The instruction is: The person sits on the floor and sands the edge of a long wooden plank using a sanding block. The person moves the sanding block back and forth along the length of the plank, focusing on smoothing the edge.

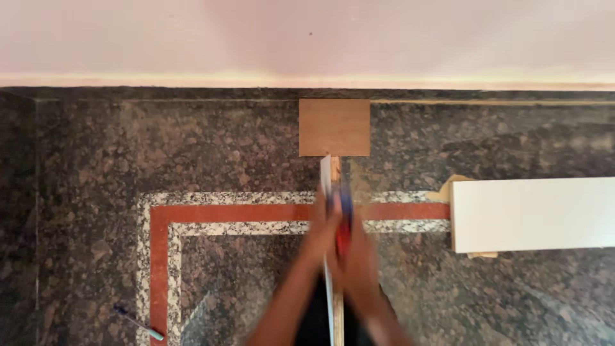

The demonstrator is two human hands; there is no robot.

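Both hands grip an upright board edge-on, pointing toward the wall.

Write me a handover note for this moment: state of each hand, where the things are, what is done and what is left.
Left hand: blurred, pressed on the left face of the upright thin board standing on edge on the granite floor.
Right hand: blurred, against the board's right side, around a red and blue object; its kind and the grip are unclear.
The board's far end meets a square brown panel at the wall base.
A white board lies to the right, a pen at lower left.
Done and left: neither can be told from this view.
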